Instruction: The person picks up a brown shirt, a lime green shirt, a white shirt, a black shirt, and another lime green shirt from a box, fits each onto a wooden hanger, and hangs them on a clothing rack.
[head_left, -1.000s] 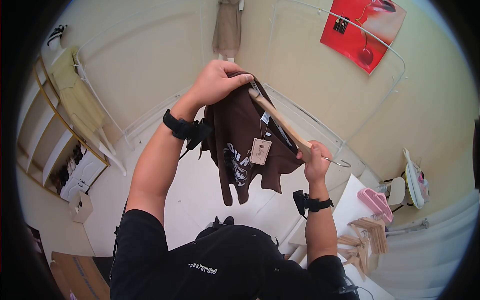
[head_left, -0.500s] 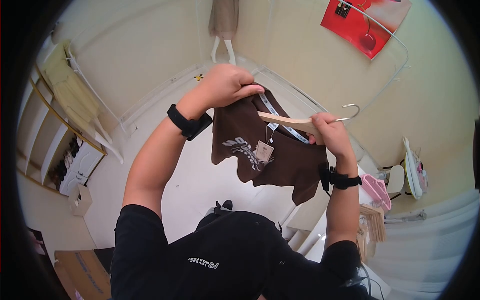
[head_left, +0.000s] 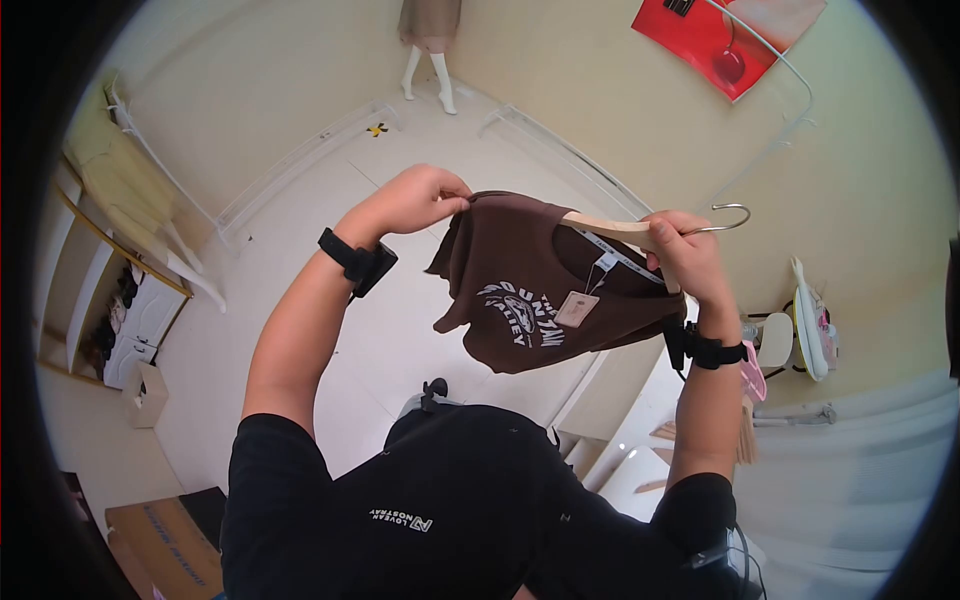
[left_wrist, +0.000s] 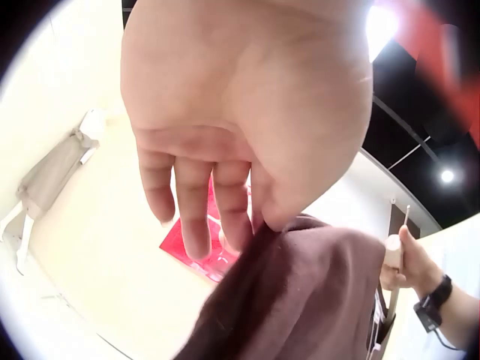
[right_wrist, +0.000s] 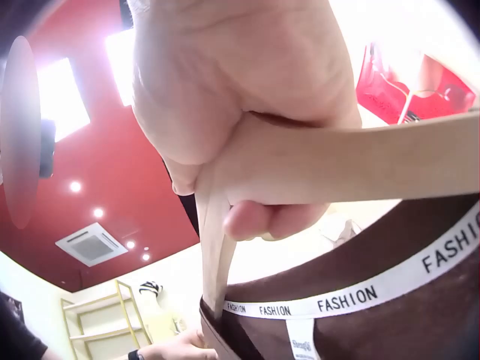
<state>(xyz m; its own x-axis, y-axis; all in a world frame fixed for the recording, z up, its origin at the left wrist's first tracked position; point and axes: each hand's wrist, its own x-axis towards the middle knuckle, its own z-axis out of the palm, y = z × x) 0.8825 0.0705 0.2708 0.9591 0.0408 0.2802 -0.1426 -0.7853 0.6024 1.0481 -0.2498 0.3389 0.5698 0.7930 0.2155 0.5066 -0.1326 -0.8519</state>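
Brown top, wooden hanger in its neckline — left hand pinching cloth between fingers, right hand with fingers wrapped round the wood.

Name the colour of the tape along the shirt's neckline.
The neckline tape is white with black lettering, clearest in the right wrist view.

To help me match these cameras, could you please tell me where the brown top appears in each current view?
Head: brown top, right of centre.
Left wrist: brown top, bottom centre.
Right wrist: brown top, lower right.
Shared landmark: red poster, upper right in head and right wrist, partly behind the left hand in left wrist.
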